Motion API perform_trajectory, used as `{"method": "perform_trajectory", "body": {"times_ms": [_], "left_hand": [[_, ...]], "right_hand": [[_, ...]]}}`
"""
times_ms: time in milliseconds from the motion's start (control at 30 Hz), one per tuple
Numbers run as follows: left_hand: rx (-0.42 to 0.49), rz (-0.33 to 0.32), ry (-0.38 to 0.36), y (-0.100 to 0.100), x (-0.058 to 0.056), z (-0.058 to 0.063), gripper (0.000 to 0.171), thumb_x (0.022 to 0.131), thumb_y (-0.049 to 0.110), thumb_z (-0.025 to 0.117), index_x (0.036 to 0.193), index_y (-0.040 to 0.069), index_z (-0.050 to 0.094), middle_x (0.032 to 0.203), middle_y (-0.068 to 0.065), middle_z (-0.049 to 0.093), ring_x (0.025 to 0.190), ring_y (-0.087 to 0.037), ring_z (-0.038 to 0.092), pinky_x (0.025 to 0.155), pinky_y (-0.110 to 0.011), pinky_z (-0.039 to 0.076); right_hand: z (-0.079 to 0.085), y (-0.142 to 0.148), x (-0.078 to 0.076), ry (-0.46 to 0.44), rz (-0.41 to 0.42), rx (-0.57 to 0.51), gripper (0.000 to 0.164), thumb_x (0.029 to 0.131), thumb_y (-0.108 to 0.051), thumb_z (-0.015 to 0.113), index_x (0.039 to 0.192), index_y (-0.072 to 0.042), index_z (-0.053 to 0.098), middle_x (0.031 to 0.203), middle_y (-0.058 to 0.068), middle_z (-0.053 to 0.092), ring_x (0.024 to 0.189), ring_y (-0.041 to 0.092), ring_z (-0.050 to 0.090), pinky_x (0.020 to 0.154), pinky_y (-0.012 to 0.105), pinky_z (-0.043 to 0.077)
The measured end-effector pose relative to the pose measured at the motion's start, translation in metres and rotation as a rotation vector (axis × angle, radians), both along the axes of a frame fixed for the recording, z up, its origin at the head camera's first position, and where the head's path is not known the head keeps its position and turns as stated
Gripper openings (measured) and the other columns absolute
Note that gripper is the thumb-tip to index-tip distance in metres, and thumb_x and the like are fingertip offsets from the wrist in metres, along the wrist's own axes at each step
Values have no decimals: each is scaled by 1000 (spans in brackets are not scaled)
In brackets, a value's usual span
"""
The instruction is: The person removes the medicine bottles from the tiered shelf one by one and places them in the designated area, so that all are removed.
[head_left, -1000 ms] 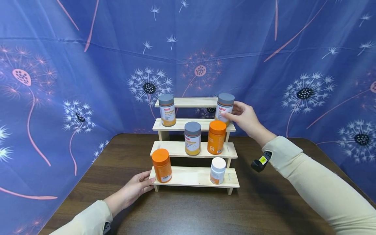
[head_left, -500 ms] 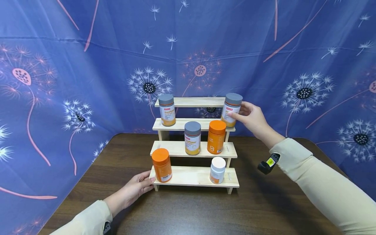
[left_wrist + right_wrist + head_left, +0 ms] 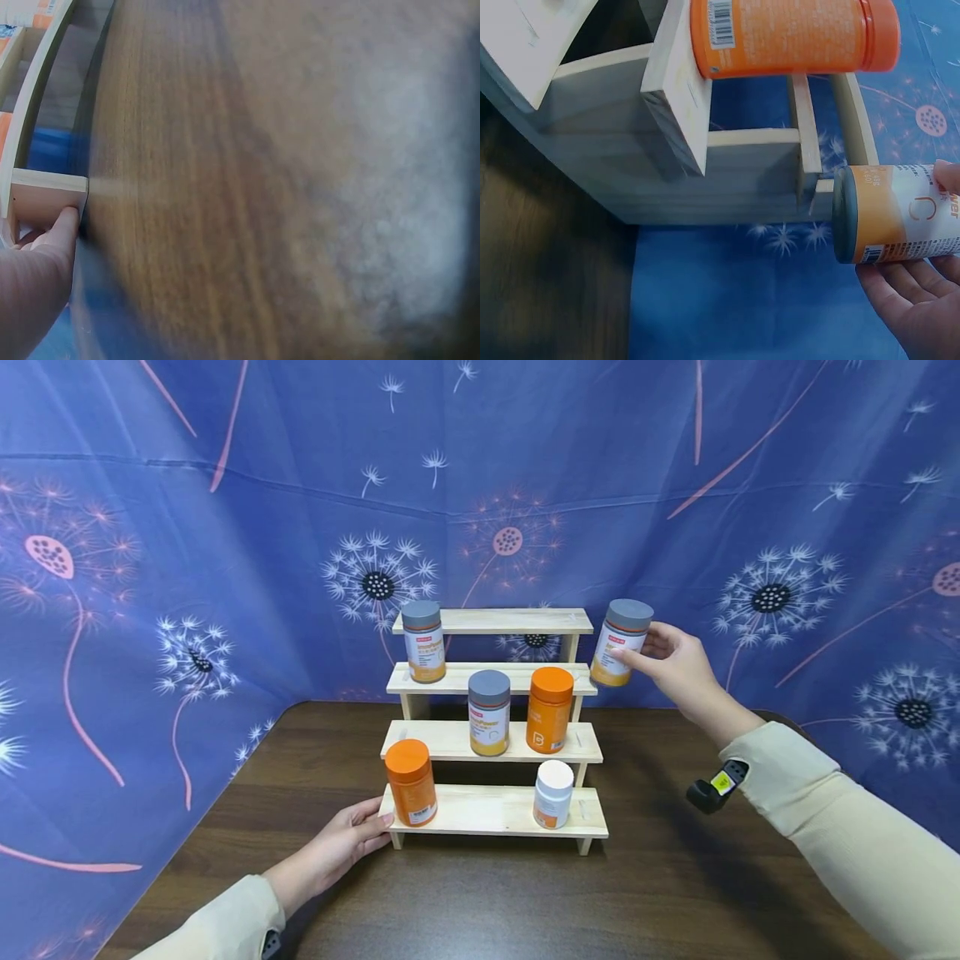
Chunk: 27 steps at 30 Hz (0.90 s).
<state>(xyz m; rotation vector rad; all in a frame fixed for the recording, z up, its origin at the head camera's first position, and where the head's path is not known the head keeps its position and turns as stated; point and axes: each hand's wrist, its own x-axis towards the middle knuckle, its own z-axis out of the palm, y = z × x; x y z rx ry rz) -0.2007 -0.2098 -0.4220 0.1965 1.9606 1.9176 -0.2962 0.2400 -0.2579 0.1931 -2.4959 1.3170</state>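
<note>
My right hand grips a grey-capped supplement bottle with a white and yellow label, tilted in the air just past the right end of the third shelf. In the right wrist view, thumb and fingers wrap this bottle, its base toward the stand. My left hand holds the left end of the lowest shelf of a tiered wooden stand. The left wrist view shows its thumb against the stand's end support. Close to this hand stands an orange bottle on the lowest shelf.
A small white bottle stands at the lowest shelf's right. Above it are a grey-capped bottle and an orange bottle. Another grey-capped bottle stands on the third shelf's left. Behind the brown table hangs a blue dandelion-print cloth.
My right hand has carried the grey-capped bottle rightward off the third shelf, beyond the stand's right end. My left hand has stayed at the lowest shelf's left end.
</note>
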Motion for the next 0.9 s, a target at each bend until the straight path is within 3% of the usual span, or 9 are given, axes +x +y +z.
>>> {"method": "perform_trajectory", "body": {"times_ms": [200,300,500,600,900], "left_hand": [[13,-1,1,0,1,-1,69,101,22,51,147,-15,16,150,-34,29,121,-11,54,107,-31,44],[16,-3,1,0,1,-1,69,101,22,51,147,-16,16,150,-34,29,120,-11,54,107,-31,44],[16,1,-1,1,2,0,68,101,21,51,147,-16,16,150,-34,29,121,-11,54,108,-32,43],[10,5,-3,1,2,0,69,101,22,51,147,-16,16,150,-34,28,122,-12,53,109,-33,43],[4,14,-13,0,1,-1,69,101,23,52,147,-15,17,151,-34,27,123,-13,52,107,-30,45]], "right_hand": [[0,12,3,5,-20,20,72,86,-48,69,141,-7,47,131,16,57,97,-2,53,80,15,46],[-2,17,5,-8,-29,24,73,87,-48,68,142,-6,45,133,18,56,100,0,52,82,18,46],[-9,28,6,-24,-40,21,75,88,-48,67,144,-5,42,135,19,54,107,8,53,95,42,49],[-13,32,5,-27,-44,25,75,88,-47,67,144,-4,42,135,21,54,104,5,53,97,46,48],[-21,44,5,-43,-58,57,75,88,-47,66,143,-2,42,134,22,55,94,-5,51,90,34,50]]}}
